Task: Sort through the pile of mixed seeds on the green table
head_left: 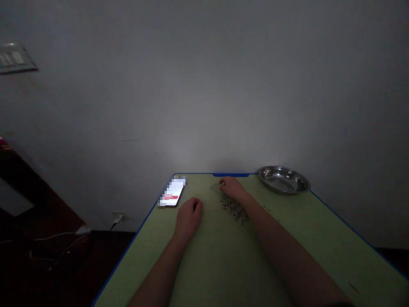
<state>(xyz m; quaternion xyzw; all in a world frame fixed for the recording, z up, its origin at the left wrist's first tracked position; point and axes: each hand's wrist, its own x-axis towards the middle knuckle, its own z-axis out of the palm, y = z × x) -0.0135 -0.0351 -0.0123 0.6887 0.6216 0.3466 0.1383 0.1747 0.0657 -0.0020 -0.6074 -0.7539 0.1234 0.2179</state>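
My left hand (189, 215) rests on the green table (204, 264), fingers curled under into a loose fist, with nothing visible in it. My right hand (232, 188) lies further back near the table's far edge, its fingertips pinched together over a faint round shape on the table that I cannot make out. A small pile of dark seeds or grains (234, 209) lies just beside my right wrist. A phone (173, 194) with a lit screen lies left of my hands.
A shallow steel bowl (283, 179) stands at the table's far right corner. A grey wall rises right behind the table. A wall socket with cables (116, 218) is low at the left, above a dark floor.
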